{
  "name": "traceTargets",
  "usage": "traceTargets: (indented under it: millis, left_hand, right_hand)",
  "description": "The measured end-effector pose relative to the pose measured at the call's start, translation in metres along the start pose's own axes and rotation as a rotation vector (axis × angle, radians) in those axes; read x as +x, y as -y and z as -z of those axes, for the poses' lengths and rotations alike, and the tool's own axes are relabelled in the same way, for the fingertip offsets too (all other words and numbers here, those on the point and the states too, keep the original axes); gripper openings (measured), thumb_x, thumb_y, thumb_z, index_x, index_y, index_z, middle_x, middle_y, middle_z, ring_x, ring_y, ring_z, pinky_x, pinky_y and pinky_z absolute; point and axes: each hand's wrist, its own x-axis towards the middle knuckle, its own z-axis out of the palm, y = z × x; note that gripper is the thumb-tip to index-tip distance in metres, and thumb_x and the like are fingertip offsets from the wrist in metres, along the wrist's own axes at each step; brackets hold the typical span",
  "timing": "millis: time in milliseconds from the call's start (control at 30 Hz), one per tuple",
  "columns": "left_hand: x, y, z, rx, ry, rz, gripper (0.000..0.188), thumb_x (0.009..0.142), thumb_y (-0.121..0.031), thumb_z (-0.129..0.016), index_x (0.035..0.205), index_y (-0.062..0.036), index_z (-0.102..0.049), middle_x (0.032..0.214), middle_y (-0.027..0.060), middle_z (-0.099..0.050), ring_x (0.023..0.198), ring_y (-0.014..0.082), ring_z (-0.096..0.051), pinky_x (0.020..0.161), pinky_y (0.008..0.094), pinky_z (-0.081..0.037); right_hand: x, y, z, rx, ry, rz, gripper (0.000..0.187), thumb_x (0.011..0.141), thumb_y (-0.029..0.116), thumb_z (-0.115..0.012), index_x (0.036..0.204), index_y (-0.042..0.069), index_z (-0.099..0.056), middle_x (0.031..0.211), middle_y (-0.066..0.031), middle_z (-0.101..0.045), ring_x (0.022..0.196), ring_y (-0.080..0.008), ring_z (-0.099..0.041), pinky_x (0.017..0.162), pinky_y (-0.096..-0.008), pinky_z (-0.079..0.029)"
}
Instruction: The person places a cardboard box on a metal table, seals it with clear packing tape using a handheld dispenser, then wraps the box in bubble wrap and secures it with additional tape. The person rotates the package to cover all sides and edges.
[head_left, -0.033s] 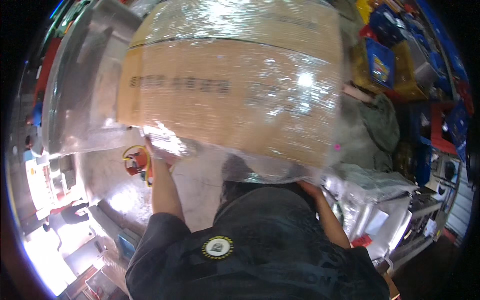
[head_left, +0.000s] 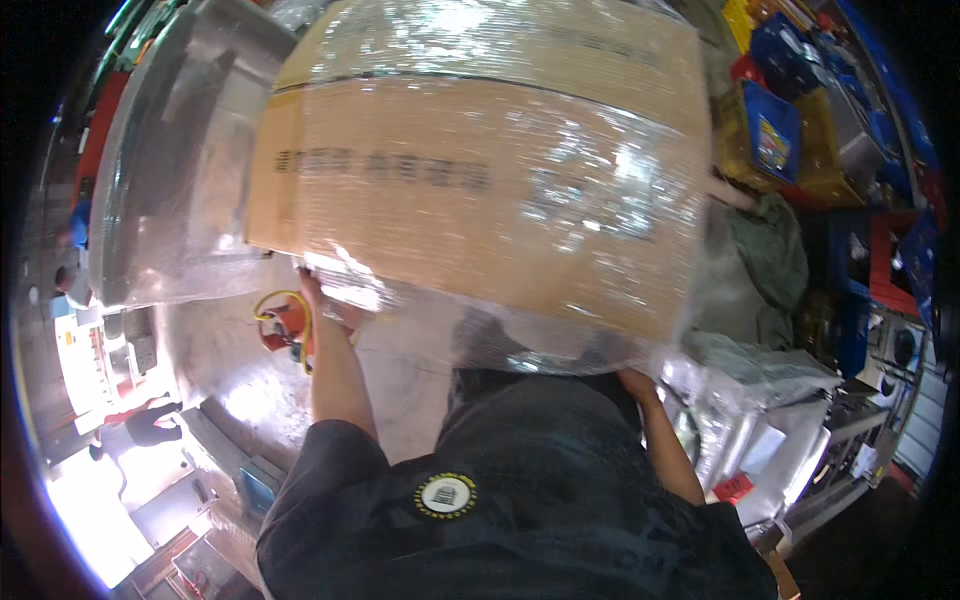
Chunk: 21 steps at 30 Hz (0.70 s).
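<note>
Crowded storage space all around: blue and yellow crates (head_left: 770,130) stacked to the right of the box, a big film-wrapped bundle (head_left: 170,170) to its left. The large cardboard box (head_left: 480,180), wrapped in clear film, is already lifted off any support and carried at chest height. The left hand (head_left: 318,295) grips under its lower left corner, the right hand (head_left: 636,383) cups its lower right edge. Setting it down remains.
</note>
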Motion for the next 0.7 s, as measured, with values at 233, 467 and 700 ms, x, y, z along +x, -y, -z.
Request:
traceTargets:
  millis: [233, 467, 700]
  left_hand:
    - [0.127, -0.035, 0.039, -0.043, -0.056, 0.163, 0.051, 0.102, -0.049, -0.049, 0.139, -0.0136, -0.055, 0.142, 0.0089, -0.058, 0.13, 0.0233, -0.055, 0.104, 0.0401, -0.048]
    - [0.157, -0.044, 0.035, 0.094, 0.067, 0.336, 0.059, 0.1, -0.056, -0.049, 0.141, -0.0141, -0.053, 0.144, 0.0089, -0.056, 0.131, 0.0241, -0.054, 0.104, 0.0436, -0.047]
    - [0.144, -0.057, 0.014, 0.23, 0.118, 0.438, 0.066, 0.097, -0.062, -0.049, 0.143, -0.0147, -0.052, 0.145, 0.0089, -0.054, 0.133, 0.0249, -0.052, 0.104, 0.047, -0.045]
  right_hand:
    - [0.012, 0.076, -0.065, -0.079, -0.571, -0.313, 0.062, 0.097, 0.038, -0.062, 0.15, 0.009, -0.052, 0.152, -0.0163, -0.053, 0.141, -0.0331, -0.048, 0.117, -0.0446, -0.038]
    - [0.035, 0.092, -0.111, 0.126, -0.835, -0.549, 0.066, 0.091, 0.03, -0.066, 0.152, 0.009, -0.048, 0.15, -0.0174, -0.053, 0.137, -0.033, -0.05, 0.114, -0.0446, -0.041]
    - [0.038, 0.097, -0.126, 0.391, -1.023, -0.669, 0.073, 0.086, 0.022, -0.07, 0.153, 0.009, -0.045, 0.147, -0.0185, -0.054, 0.133, -0.033, -0.053, 0.111, -0.0447, -0.044]
